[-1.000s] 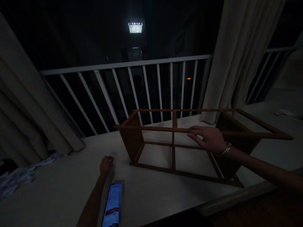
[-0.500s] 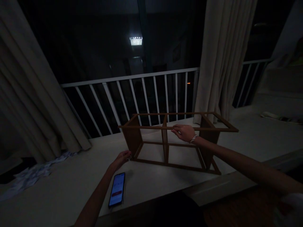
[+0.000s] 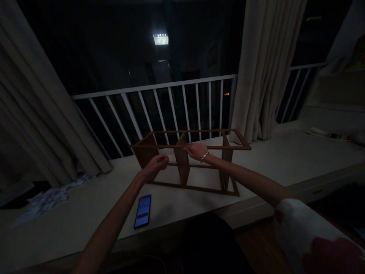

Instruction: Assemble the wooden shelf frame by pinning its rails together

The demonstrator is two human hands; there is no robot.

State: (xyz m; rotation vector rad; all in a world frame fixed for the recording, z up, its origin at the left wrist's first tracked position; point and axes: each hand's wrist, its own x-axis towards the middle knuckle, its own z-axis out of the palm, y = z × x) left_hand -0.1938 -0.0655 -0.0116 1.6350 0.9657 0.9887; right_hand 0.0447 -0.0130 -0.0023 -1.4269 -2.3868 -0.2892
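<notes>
A brown wooden shelf frame (image 3: 181, 167) lies on its side on the pale window ledge, its open bays divided by boards. My right hand (image 3: 196, 151), with a bracelet at the wrist, is closed around the frame's upper front rail near the middle divider. In front of the left bay, my left hand (image 3: 156, 166) is raised with its fingers drawn together. Whatever those fingers may hold cannot be made out. Below that hand, a phone (image 3: 143, 211) with a lit screen rests on the ledge.
A white railing (image 3: 182, 82) runs behind the shelf in front of a dark window. Long curtains hang at the left and at the right (image 3: 264, 68). Crumpled patterned cloth or paper (image 3: 49, 199) lies on the ledge at far left. The ledge drops off at its front edge.
The shelf frame has shifted left along the ledge with my right hand on its rail. My left hand has risen from the lower left corner to in front of the left bay.
</notes>
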